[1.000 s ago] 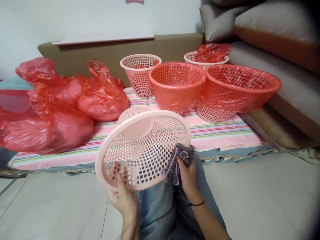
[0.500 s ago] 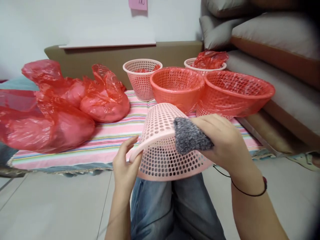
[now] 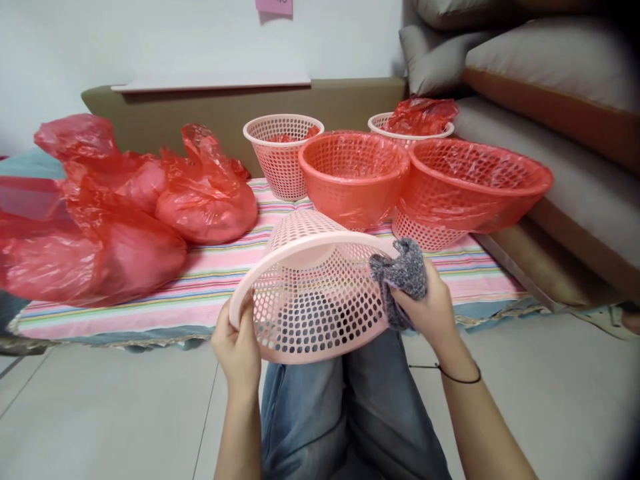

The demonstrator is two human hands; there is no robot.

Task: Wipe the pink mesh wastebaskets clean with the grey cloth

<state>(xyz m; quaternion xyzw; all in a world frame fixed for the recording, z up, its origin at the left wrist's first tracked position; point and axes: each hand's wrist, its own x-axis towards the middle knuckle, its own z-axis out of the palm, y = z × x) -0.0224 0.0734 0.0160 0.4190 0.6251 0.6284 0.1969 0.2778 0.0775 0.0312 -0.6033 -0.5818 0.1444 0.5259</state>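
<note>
I hold a pale pink perforated plastic basket [image 3: 315,293] tilted on its side above my lap, its open mouth toward me. My left hand [image 3: 239,350] is closed on the basket's rim at the lower left. My right hand [image 3: 430,310] grips a bunched grey cloth [image 3: 400,275] and presses it against the basket's rim on the right side.
Several coral and pink baskets [image 3: 354,175] lined with red plastic stand on a striped mat [image 3: 215,283] ahead. Bulging red plastic bags [image 3: 115,207] lie on the left. A sofa [image 3: 575,133] runs along the right. Grey tiled floor [image 3: 100,413] surrounds my jeans-clad legs [image 3: 345,413].
My right hand with the cloth slid from the top of the basket's outer wall down to the right rim. The basket tipped so its inside faces me more.
</note>
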